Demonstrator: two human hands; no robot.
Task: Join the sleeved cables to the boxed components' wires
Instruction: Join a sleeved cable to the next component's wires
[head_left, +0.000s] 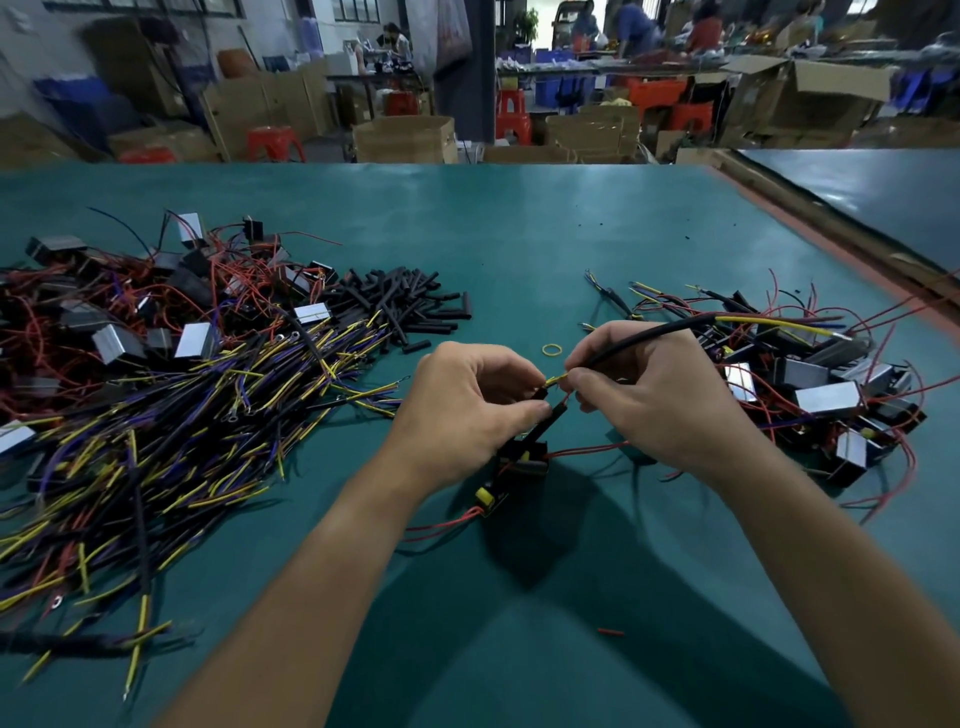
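Tangle of yellow, purple, red and black sleeved cables (156, 441) covers the left of the smooth teal table mat (519, 234) and runs off the frame's left edge. It half buries a scatter of grey, shiny-faced boxed components (195, 340). Any print on their faces is too small to read. Just right of that heap lies a loose pile of short matte black tube pieces (405, 296).

At centre, the left hand (467, 405) curls its fingers and pinches a black-tubed lead (545, 426) between thumb and forefinger. The lead runs down to a small black boxed component (522, 457) with a yellow part and thin red wires. The palm hides its upper side, and I cannot tell whether it rests on the mat or hangs just above. A thin yellow rubber ring (552, 349) lies flat on the mat beyond the fingertips.

The right hand (654, 400) pinches the bared yellow end of a black sleeved cable (639, 338), fingertips nearly touching those of the left. The joint itself is hidden between them. The cable arches over the right knuckles toward a second heap of grey boxed components and red wires (826, 400). A short red wire scrap (610, 632) lies near the right forearm. Beyond the table, cardboard cartons (405, 137) and red plastic stools (511, 117) are blurred.
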